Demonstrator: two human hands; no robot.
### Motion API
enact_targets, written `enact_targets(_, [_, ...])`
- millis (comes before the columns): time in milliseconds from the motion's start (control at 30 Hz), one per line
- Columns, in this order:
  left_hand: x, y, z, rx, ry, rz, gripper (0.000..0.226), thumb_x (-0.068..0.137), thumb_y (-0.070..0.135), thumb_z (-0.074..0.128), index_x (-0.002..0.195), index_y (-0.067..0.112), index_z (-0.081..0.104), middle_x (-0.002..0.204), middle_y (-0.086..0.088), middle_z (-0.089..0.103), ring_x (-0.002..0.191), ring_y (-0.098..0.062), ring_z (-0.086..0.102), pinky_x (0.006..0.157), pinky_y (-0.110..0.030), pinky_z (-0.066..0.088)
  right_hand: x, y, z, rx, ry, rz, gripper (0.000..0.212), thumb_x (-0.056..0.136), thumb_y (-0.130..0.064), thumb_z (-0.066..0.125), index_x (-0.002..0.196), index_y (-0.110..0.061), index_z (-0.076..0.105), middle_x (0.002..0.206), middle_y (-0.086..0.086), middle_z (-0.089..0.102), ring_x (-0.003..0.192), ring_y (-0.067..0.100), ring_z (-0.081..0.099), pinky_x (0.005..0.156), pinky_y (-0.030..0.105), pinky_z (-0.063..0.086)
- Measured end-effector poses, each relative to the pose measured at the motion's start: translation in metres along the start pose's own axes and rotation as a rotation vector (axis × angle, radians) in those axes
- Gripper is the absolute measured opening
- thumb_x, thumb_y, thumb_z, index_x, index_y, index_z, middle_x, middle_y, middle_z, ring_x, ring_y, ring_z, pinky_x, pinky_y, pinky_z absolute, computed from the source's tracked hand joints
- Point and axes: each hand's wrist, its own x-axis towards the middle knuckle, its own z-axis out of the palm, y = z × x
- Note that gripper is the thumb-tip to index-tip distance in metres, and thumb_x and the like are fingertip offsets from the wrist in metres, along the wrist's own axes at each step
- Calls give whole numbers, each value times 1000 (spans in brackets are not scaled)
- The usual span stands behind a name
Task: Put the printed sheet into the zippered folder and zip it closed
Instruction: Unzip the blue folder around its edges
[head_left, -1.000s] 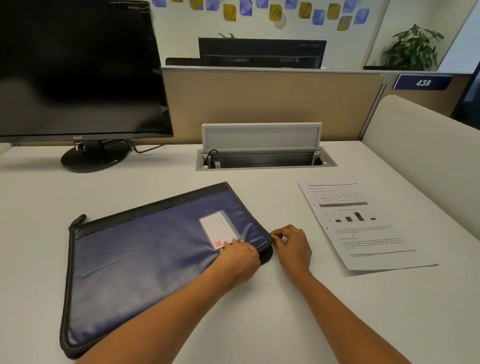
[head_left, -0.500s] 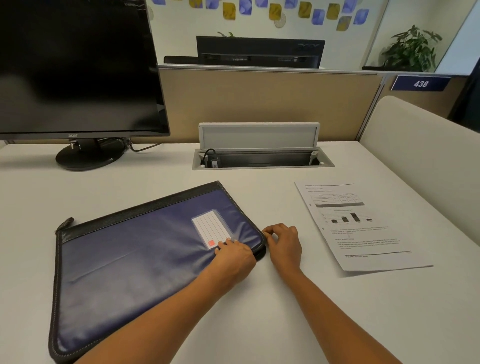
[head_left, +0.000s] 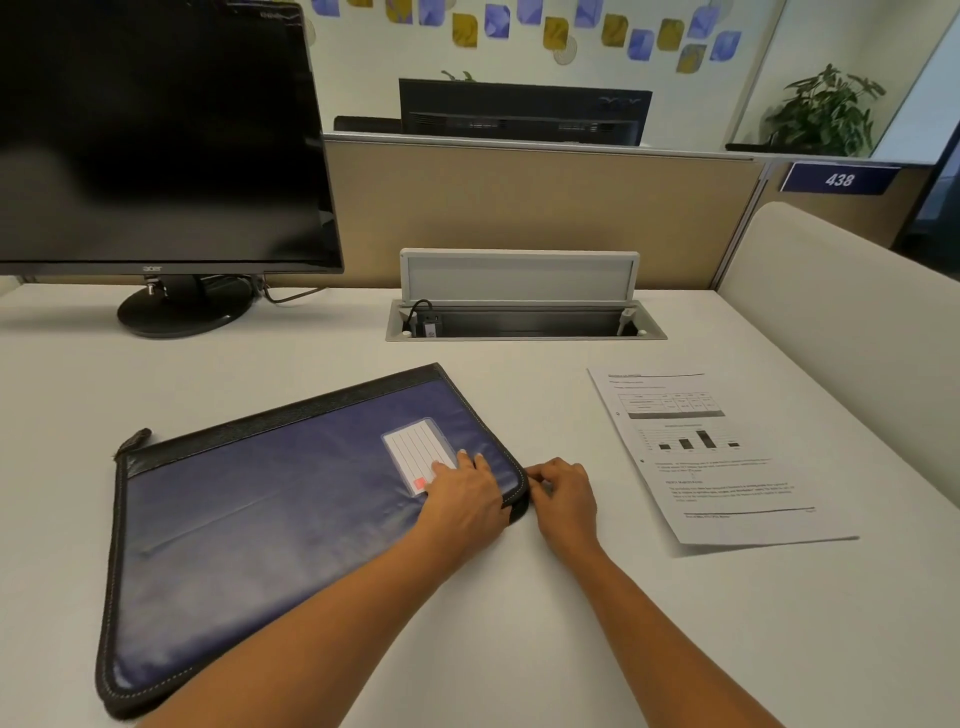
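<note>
My left hand (head_left: 465, 499) has crept further onto the soft zippered folder (head_left: 260, 519), pressing flat; my right hand (head_left: 563, 493) beside it pinches its corner. The flimsy printed sheet (head_left: 727, 467) lies further right, untouched.

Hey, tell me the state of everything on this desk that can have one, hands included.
zippered folder: lying flat, looks closed.
printed sheet: lying flat, outside the folder, to its right.
left hand: pressing flat on the folder.
right hand: pinching at the folder's corner.
monitor: screen dark.
cable box lid: flipped up, open.
</note>
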Motion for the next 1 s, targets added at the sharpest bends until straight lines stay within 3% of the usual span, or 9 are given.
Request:
enact_targets(133, [2, 4, -5, -28, -77, 37, 61, 101, 35, 22, 141, -9, 12, 150, -30, 12, 136, -47, 21, 106, -58, 25, -4, 0, 0, 23, 14, -11, 14, 87, -13, 55, 92, -11, 68, 97, 6, 66, 85, 8, 42, 62, 16, 33])
enact_targets(367, [3, -4, 2, -178, -138, 29, 56, 99, 27, 26, 140, -10, 16, 148, -32, 18, 132, -47, 28, 109, -55, 23, 1, -3, 1, -80, 20, -32, 14, 87, -23, 57, 94, -21, 69, 99, -3, 63, 92, 9, 44, 52, 12, 27])
enact_targets(500, [3, -6, 4, -213, -133, 64, 50, 99, 26, 28, 137, -6, 30, 146, -30, 26, 131, -45, 31, 108, -55, 24, 4, -6, 2, -114, 15, -23, 15, 88, -26, 56, 95, -23, 69, 98, -3, 61, 94, 11, 45, 51, 13, 25])
enact_targets(733, [5, -9, 13, -181, -13, 91, 47, 100, 32, 28, 123, -4, 48, 126, -30, 49, 112, -44, 49, 95, -53, 40, -3, -7, 3, -83, 33, -35, 14, 88, -20, 56, 94, -17, 69, 96, 1, 62, 92, 12, 45, 52, 12, 26])
enact_targets(833, [7, -12, 17, -166, 64, 135, 47, 99, 34, 29, 112, -2, 55, 112, -26, 57, 96, -40, 56, 82, -48, 46, -12, -7, 2, -52, 65, -22, 12, 88, -18, 57, 91, -15, 68, 95, 1, 61, 91, 12, 45, 53, 10, 26])
enact_targets(900, [10, -15, 19, -161, 106, 162, 49, 99, 36, 27, 106, -2, 57, 103, -24, 60, 87, -36, 58, 74, -44, 46, -20, -7, -1, -42, 71, -23, 11, 88, -19, 58, 89, -15, 69, 94, 0, 62, 90, 12, 44, 53, 13, 28])
enact_targets(1000, [12, -18, 16, -159, 116, 176, 50, 99, 39, 28, 102, -1, 59, 100, -22, 61, 87, -34, 58, 74, -42, 46, -35, -6, -4, -7, 71, -30, 11, 87, -21, 60, 87, -16, 70, 91, 1, 63, 87, 11, 41, 55, 18, 30])
